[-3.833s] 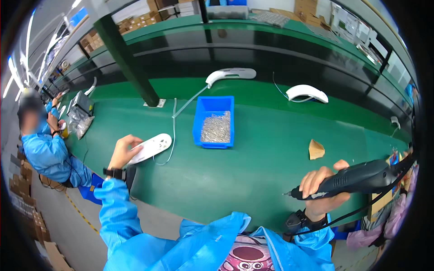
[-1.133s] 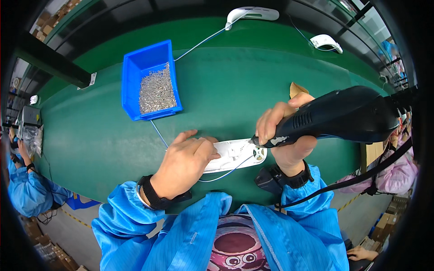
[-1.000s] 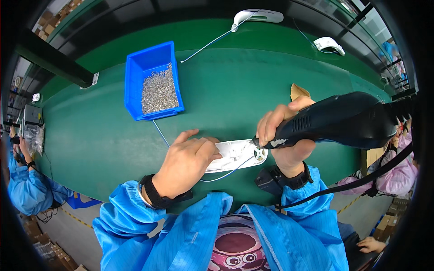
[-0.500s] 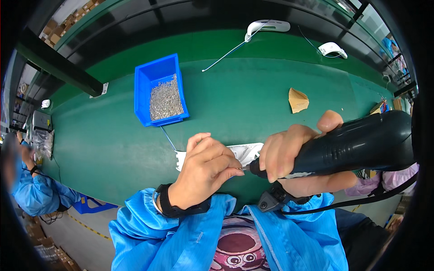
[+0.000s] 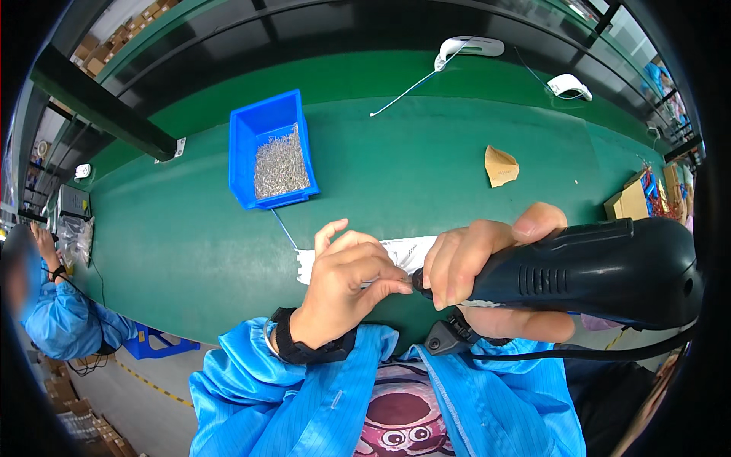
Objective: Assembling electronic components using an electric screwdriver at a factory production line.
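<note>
- Here's the electric screwdriver: black, thick and rounded at the back, ribbed with vent slots along its side, narrowing to a small dark nose, a pale patch low on its front part.
- Under the hands, the white plastic part, flat and elongated, notched at its left end, its middle and right largely covered.
- The right hand has it: fingers wrapped round the screwdriver's front, the heavy rear reaching off to the right.
- And the left hand, thumb and forefinger pressed together right at the nose, the other fingers lifted and bent; whatever sits between those tips is too small to tell.
- So the nose lies between the two hands, by the near edge of the white part, which rests on the green table.
- Direction: nose to the left, long axis running left to right, nearly level.
- The white part lies much the same way, right end slightly farther off.
- Far left of the hands, a blue bin of small metal pieces.
</note>
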Motion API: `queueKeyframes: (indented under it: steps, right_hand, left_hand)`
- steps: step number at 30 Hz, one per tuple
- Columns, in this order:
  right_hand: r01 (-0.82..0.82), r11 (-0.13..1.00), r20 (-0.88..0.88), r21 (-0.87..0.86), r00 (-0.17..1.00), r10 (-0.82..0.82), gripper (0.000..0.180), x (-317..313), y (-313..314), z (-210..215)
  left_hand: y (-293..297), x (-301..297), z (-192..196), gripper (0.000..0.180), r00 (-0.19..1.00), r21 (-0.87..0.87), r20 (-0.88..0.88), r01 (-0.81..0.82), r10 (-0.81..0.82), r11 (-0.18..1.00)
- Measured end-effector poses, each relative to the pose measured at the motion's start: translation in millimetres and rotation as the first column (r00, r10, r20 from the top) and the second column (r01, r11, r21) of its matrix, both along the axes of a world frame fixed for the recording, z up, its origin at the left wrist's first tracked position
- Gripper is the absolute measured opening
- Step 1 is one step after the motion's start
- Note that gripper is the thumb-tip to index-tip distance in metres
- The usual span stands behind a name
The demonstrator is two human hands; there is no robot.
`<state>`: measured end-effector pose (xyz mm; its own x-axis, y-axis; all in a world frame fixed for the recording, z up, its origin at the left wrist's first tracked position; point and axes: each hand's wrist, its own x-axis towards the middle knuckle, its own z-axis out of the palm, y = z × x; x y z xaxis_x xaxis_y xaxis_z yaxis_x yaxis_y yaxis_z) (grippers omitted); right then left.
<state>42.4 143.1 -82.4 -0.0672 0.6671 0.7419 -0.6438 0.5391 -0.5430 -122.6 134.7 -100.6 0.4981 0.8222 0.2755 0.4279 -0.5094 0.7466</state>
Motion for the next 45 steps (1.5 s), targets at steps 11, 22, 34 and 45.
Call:
queueKeyframes:
  steps: [11, 22, 34, 45]
  right_hand:
    - [0.234, 0.928, 0.221, -0.291, 0.960, -0.173, 0.071, -7, 0, -19]
    - [0.237, 0.928, 0.203, -0.289, 0.962, -0.182, 0.070, -18, 12, -28]
    - [0.211, 0.942, 0.192, -0.261, 0.968, -0.164, 0.070, -19, 9, -38]
    - [0.261, 0.906, 0.254, -0.333, 0.950, -0.180, 0.072, -25, 11, -35]
  left_hand:
    - [24, -35, -4, 0.009, 0.989, 0.006, -0.002, -0.145, 0.145, 0.989]
    - [23, -27, -30, 0.007, 0.987, -0.208, 0.121, -0.081, 0.108, 0.975]
    - [30, -30, -37, 0.007, 0.987, -0.132, 0.142, -0.055, 0.074, 0.990]
    - [34, -36, -32, 0.008, 0.995, -0.063, 0.040, -0.084, 0.086, 0.995]
